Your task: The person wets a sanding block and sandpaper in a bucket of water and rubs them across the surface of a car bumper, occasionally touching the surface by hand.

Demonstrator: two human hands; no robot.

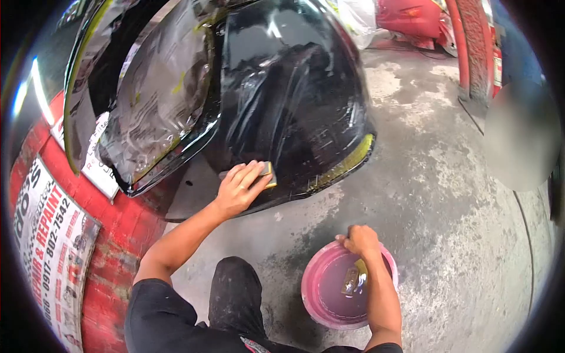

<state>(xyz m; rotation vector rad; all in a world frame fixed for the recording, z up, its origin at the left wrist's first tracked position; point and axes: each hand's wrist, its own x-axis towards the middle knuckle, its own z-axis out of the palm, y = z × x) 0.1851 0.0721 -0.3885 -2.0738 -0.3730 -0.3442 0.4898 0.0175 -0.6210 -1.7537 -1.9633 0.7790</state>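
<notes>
My left hand [240, 189] presses a small grey and yellow block [269, 175] against the lower edge of a glossy, wet black car panel [282, 112]. Its fingers are wrapped over the block. My right hand [359, 240] grips the far rim of a pink basin [315, 297] on the floor. Cloudy water fills the basin, and a yellowish, patterned object [352, 279] lies in it. Yellow-green material [347, 162] shows along the panel's lower right corner.
Plastic sheeting [165, 88] covers the opening left of the panel. A lettered banner [53, 247] lies along a red brick wall [115, 276] at left. Concrete floor [441, 235] extends right, with a red post [471, 53] and a red car part [409, 20] behind.
</notes>
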